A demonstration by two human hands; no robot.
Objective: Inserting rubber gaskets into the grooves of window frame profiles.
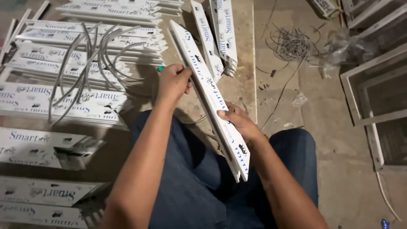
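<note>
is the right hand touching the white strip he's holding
Touching. The head view shows the right hand with its fingers wrapped over the edge of the white strip; the left hand grips it higher up.

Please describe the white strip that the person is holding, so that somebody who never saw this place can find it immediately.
Look at the person's blue-trousered knees at bottom centre. Between them a long white profile strip with blue print slants up to the left. Unlike the stacked strips on the floor, it is lifted, gripped by the left hand and right hand.
</note>
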